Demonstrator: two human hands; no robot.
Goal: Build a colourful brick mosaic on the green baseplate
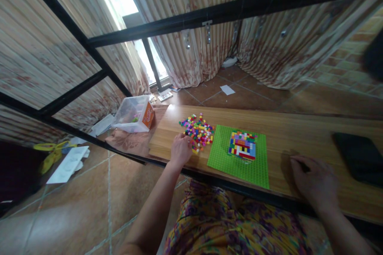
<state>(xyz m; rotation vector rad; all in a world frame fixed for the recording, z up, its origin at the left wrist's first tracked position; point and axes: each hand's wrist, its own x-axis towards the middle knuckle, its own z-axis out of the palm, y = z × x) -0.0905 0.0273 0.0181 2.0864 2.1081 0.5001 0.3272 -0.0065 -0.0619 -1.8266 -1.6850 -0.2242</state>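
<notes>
My left hand (181, 149) is at the near-left side of a loose pile of small colourful building bricks (202, 130). Its fingers are bent down among the bricks, and what they pinch, if anything, is too small to make out. Right of the pile lies a green baseplate (220, 155). On it stands a block-shaped build of many-coloured bricks (243, 145), with red, white, yellow and blue pieces on its near part. Beyond the plate's right side, my right hand (315, 181) rests on the tabletop, loosely curved, with a gap between thumb and fingers and nothing visible in it.
The narrow wooden table (287, 131) carries a dark phone-like slab (357, 157) at right. Past its left end stands a clear plastic box (131, 115) with an orange label. A black metal bar frame (179, 22) crosses in front of curtains. Papers (67, 165) lie at left.
</notes>
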